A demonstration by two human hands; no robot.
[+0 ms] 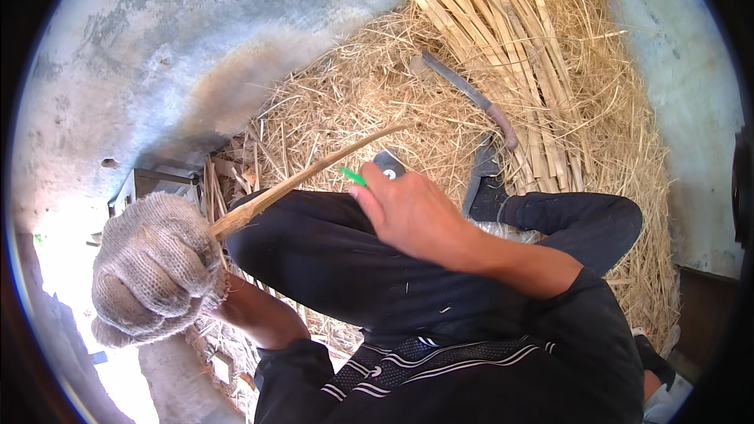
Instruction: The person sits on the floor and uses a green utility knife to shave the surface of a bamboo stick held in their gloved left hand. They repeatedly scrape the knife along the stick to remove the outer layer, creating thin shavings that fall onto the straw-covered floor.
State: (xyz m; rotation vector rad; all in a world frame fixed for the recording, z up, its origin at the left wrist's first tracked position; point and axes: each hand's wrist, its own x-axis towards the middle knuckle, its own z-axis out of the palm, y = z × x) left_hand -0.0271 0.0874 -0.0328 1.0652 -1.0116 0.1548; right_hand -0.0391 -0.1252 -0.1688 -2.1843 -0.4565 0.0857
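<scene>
My left hand (157,267), in a worn knitted glove, is closed around the thick end of a long split wooden strip (302,177). The strip slants up and away to the right, tapering to a thin tip over the straw. My bare right hand (416,216) is curled shut just right of the strip, above my lap. A bright green piece of a small tool (353,177) pokes out between its thumb and forefinger. The rest of that tool is hidden by the fingers, so I cannot make out its kind.
Beyond my legs, a bundle of split strips (542,94) lies on loose straw (345,102). A curved blade with a brown handle (471,94) rests against the bundle's left side. Stained walls (236,23) rise at the left and right (699,149).
</scene>
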